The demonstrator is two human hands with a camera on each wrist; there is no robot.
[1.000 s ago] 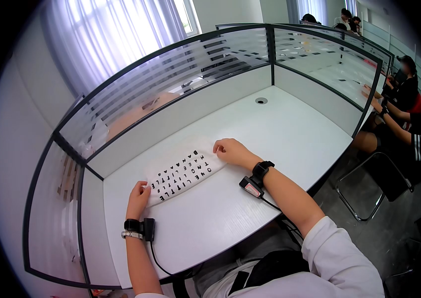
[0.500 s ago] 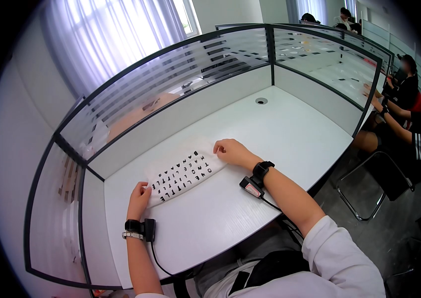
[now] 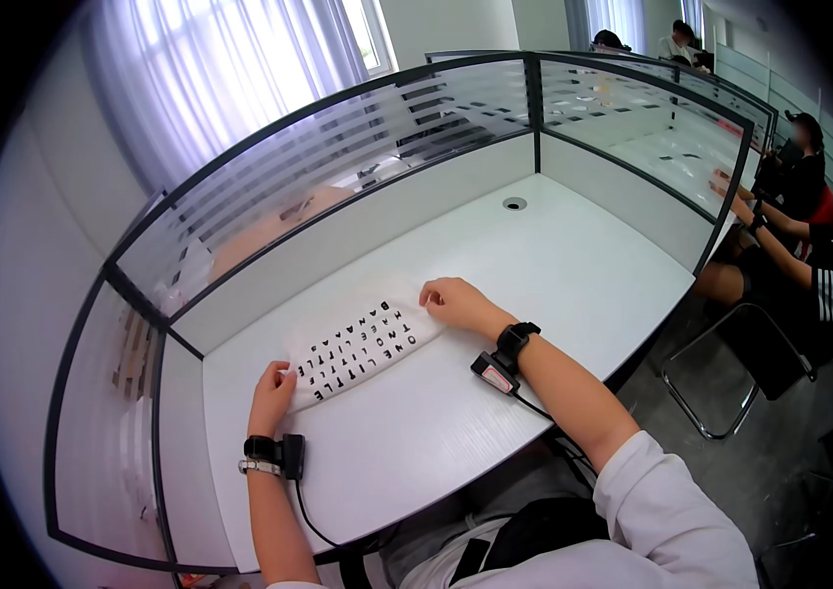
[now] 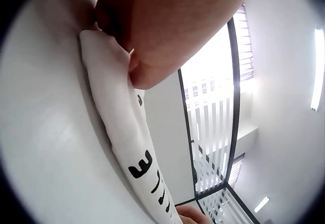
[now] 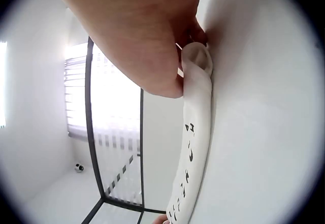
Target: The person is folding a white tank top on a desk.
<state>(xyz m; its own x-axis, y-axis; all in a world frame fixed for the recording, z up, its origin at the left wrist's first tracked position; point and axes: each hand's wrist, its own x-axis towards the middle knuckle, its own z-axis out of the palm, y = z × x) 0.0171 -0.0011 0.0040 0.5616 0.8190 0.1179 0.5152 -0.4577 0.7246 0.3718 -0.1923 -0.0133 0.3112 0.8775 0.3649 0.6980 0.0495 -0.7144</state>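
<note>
A white cloth [image 3: 362, 355] with rows of black letters lies folded on the desk, its near edge a thick rounded fold. At its left end my left hand [image 3: 272, 393] pinches the edge between thumb and fingers. The opposite end is pinched by my right hand [image 3: 460, 302]. Close up in the left wrist view, fingers [image 4: 139, 71] press on the end of the cloth roll [image 4: 119, 107]. In the right wrist view the roll [image 5: 195, 112] shows a rounded, hollow end beside the fingers [image 5: 175, 81].
The white desk [image 3: 573, 265] has a cable hole [image 3: 514, 204] near its back corner. Low partitions with striped glass [image 3: 338, 137] surround it. To the right stand a black chair [image 3: 745, 358] and other seated people [image 3: 809, 245]. Cables run from both wrist cameras.
The head view has shifted very slightly. Both hands keep their hold at the two ends, and the cloth looks nearly the same.
</note>
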